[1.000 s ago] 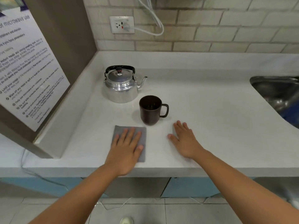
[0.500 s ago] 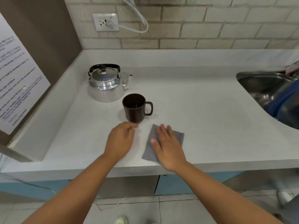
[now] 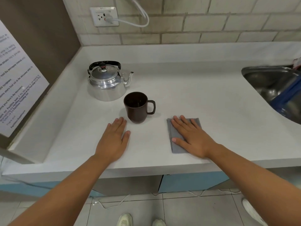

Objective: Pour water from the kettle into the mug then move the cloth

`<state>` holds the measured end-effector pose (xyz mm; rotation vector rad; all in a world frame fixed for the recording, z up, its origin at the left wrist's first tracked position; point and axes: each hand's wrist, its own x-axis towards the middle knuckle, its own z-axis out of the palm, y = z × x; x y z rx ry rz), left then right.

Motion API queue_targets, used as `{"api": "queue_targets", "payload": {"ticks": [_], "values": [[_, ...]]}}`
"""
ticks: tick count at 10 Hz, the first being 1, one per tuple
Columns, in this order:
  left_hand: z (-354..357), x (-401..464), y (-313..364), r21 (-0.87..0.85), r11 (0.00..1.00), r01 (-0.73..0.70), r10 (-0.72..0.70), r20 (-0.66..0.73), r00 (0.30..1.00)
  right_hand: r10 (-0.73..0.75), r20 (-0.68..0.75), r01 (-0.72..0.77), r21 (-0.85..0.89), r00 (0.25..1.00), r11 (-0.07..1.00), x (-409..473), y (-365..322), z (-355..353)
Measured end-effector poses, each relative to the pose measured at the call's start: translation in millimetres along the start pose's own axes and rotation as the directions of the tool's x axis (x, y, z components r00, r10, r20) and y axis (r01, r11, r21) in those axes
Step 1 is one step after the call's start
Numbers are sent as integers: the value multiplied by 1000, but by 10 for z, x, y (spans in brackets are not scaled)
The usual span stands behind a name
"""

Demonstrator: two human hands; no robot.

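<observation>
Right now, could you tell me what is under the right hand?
The grey cloth lies flat under the right hand, on the counter. The hand covers most of it.

- On your left, the white printed paper notice on the brown wall panel carries lines of dark text; only "microwave" and "food" come through, the rest blurred.

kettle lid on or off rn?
On. The shiny metal kettle stands upright on the white counter with its domed lid seated, knob up, black handle arched over it. Neither hand touches it.
</observation>
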<state>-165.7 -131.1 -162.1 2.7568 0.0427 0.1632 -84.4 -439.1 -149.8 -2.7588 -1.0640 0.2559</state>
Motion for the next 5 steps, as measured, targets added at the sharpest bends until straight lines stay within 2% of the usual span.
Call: {"api": "queue_targets", "payload": {"ticks": [2, 3, 4, 5], "values": [[3, -3, 7, 6, 1000, 3, -3, -7, 1000, 37, 10, -37, -8, 999, 999, 2, -43, 11], [-44, -12, 20, -18, 999, 33, -33, 30, 999, 45, 77, -45, 2, 996, 999, -10, -54, -57], [-275, 168, -14, -13, 996, 87, -83, 170, 982, 69, 175, -71, 4, 982, 997, 81, -73, -317], [-715, 420, -22, 0, 995, 97, -87, 444, 892, 114, 202, -111, -27, 973, 993, 211, -84, -728]]}}
